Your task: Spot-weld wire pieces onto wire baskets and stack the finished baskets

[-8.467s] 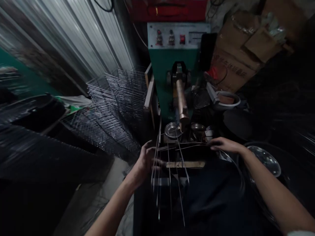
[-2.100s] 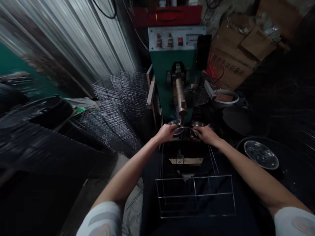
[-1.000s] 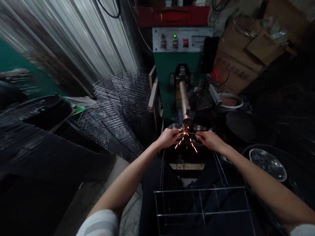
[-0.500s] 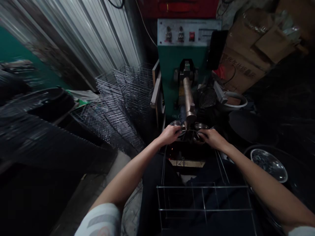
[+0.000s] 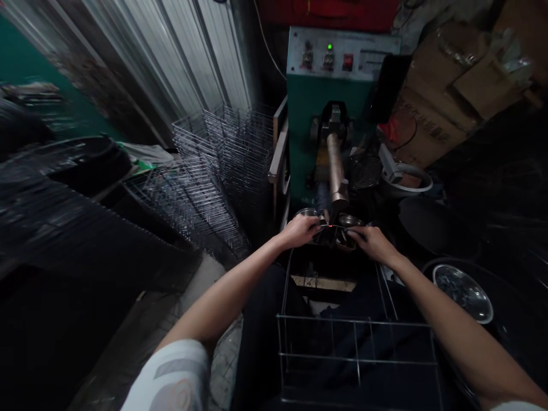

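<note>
Both the left hand and right hand are facing inward, fingers pinching a silvery wire frame, shadow obscuring their tips.

from afar i see a green machine, brown cartons right of it, silvery wire racks left of it, a silvery gridded frame before it, one spot glowing red.
</note>
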Action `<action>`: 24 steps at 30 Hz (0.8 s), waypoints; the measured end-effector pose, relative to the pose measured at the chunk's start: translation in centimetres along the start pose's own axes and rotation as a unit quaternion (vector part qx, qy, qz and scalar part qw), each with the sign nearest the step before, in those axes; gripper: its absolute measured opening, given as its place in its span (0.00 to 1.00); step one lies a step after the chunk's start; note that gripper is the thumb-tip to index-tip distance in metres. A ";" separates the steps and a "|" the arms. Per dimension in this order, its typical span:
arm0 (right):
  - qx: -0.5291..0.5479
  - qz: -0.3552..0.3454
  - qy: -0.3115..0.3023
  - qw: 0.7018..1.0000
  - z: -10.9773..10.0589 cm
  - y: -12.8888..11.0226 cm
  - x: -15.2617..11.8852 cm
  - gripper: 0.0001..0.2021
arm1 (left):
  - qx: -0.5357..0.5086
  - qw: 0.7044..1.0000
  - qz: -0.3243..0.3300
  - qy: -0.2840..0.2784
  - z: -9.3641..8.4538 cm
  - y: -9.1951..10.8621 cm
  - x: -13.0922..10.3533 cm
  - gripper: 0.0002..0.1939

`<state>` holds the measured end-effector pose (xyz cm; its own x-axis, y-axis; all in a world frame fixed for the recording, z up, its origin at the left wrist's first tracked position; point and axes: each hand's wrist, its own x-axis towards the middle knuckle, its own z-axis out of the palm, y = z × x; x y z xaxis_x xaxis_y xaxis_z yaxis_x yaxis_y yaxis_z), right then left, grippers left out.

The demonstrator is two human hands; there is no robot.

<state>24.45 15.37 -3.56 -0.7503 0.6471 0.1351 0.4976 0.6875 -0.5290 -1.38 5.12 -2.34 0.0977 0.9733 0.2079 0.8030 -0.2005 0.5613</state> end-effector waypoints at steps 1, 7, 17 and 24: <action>0.005 -0.001 0.004 1.000 0.0 0.1 0.0 0.14 | -0.001 1.000 0.000 0.001 0.0 0.0 0.0 0.09; 0.021 0.007 0.009 1.000 0.2 0.5 0.2 0.15 | -0.024 1.000 -0.004 0.006 0.4 -0.3 0.1 0.09; 0.046 0.064 0.074 0.994 -1.7 -1.6 -7.0 0.26 | -0.158 0.984 -0.074 -0.018 -1.2 -0.1 -9.0 0.26; 0.079 0.186 0.230 0.952 -4.6 -1.8 -16.4 0.26 | -0.605 0.738 -0.262 -0.142 6.6 4.9 -26.4 0.64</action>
<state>37.83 5.01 -0.99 -0.2472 0.9367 0.2480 0.5926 0.3487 -0.7261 3.85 -20.78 -10.39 0.2174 0.9024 -0.3721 -0.3233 0.4262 0.8449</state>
